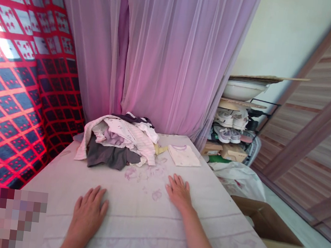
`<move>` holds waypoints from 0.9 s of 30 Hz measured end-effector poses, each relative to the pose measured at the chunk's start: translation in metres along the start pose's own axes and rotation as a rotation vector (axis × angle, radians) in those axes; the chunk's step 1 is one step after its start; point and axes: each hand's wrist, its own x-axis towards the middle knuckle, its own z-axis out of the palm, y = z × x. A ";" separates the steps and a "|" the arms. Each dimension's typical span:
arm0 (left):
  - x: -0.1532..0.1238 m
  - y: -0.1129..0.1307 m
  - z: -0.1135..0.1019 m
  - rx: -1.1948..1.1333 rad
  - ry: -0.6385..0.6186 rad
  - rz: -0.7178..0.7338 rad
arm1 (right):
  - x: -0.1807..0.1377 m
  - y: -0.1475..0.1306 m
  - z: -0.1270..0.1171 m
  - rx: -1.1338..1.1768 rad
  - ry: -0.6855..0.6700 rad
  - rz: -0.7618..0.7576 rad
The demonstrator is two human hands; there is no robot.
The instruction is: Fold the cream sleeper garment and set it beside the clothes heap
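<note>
My left hand (89, 211) lies flat on the pale floral cloth of the table (132, 206), fingers spread and holding nothing. Further right, my right hand (179, 192) also rests on the cloth with its fingers apart. Just beyond it is a folded white shirt (184, 157) with a lilac neckline. A loose heap of clothes (122, 135) sits at the far left part of the surface, away from both hands. In that heap I see a dark grey garment (106, 156), striped pale fabric and a bit of yellow cloth (160, 150).
Purple curtains (172, 61) hang behind the far edge, and a red-and-dark checked curtain (59, 88) hangs at left. On the right stand a shoe rack (231, 125) with a white basin (243, 91) on top, an open cardboard box (279, 228) and a wooden door (317, 129).
</note>
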 end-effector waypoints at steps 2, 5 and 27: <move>0.000 0.001 -0.004 -0.011 -0.018 -0.002 | -0.019 -0.006 0.003 0.006 0.017 -0.013; 0.000 0.002 -0.009 -0.034 -0.030 -0.004 | -0.048 -0.012 0.007 0.020 0.065 -0.037; -0.028 0.008 -0.034 -0.002 -0.228 -0.005 | -0.108 -0.003 0.030 0.056 0.298 -0.197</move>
